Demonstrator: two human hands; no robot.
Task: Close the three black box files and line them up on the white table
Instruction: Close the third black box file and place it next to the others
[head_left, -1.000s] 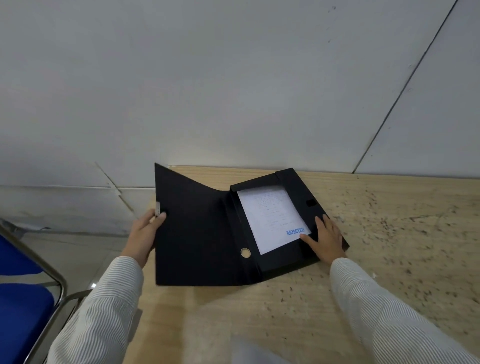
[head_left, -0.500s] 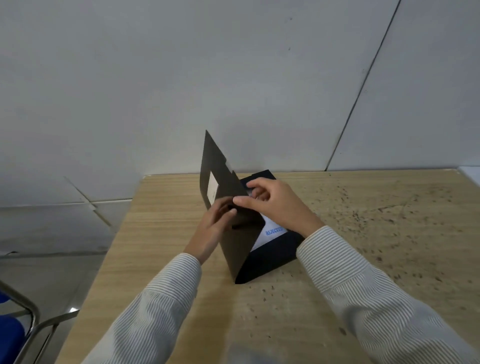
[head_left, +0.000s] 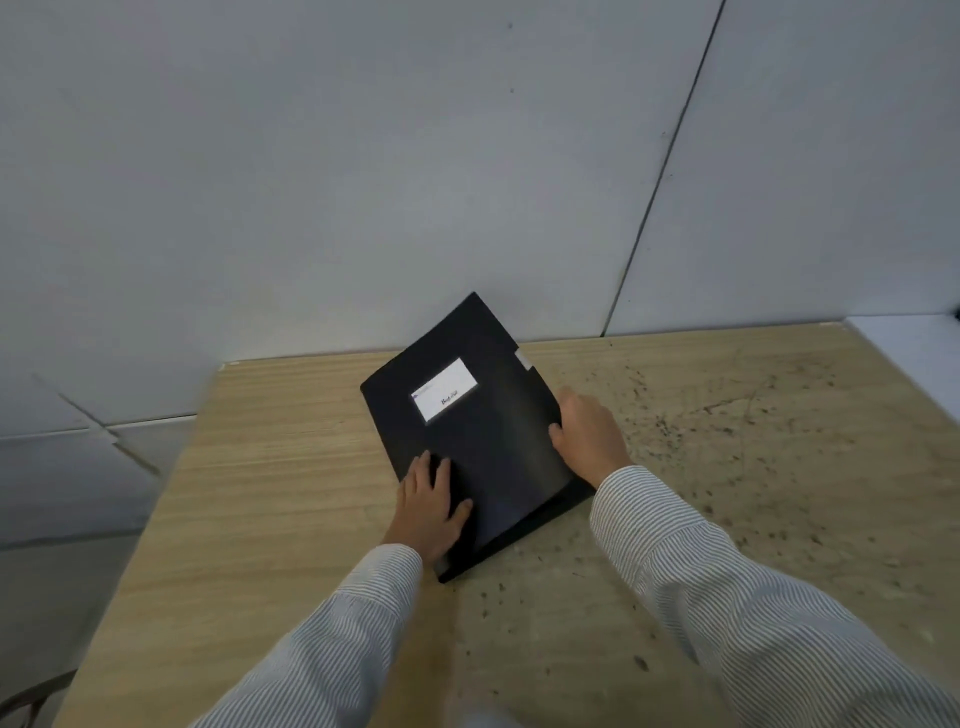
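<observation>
One black box file (head_left: 488, 431) lies at an angle on the wooden table (head_left: 270, 499), near the wall. Its cover is folded down over the box, with a white label (head_left: 444, 396) facing up. The cover's right edge still stands slightly off the box. My left hand (head_left: 428, 506) rests flat on the cover's near left corner, fingers spread. My right hand (head_left: 587, 436) grips the cover's right edge, fingers curled over it. Only this one box file is in view.
A grey panelled wall (head_left: 415, 182) rises right behind the table. The table's right half is speckled with dark marks (head_left: 727, 426). A white surface (head_left: 914, 353) adjoins the far right. A chair's metal frame (head_left: 31, 696) shows at bottom left.
The open cover swung from flat on the left, through upright, down over the box and its paper. My left hand went from the cover's edge to its top; my right hand moved to its right edge.
</observation>
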